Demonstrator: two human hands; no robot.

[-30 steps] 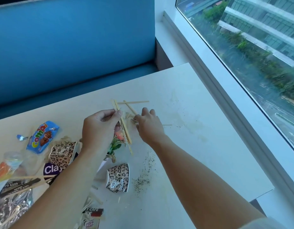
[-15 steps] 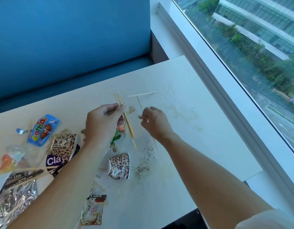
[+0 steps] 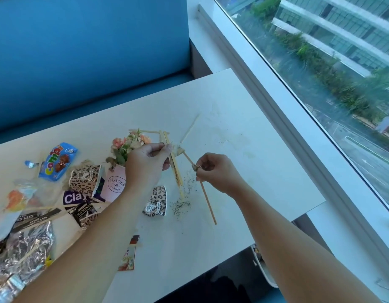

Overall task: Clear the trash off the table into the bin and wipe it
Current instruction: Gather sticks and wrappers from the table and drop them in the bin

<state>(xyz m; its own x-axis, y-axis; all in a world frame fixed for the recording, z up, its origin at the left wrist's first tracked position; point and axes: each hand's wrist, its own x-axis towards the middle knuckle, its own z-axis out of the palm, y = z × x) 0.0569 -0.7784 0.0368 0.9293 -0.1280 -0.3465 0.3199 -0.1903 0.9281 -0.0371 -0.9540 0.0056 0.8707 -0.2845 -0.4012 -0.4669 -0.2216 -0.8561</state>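
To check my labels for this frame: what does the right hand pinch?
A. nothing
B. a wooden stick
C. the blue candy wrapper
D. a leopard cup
B: the right hand pinches a wooden stick that slants down from its fingers, while the left hand holds a bundle of sticks.

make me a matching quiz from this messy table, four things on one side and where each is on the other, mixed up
1 stick bundle
2 single stick
3 blue snack wrapper
4 dark crumbs

a pinched in right hand
b scattered on table
c gripped in left hand
d lying left of flowers

Pairs: 1-c, 2-a, 3-d, 4-b
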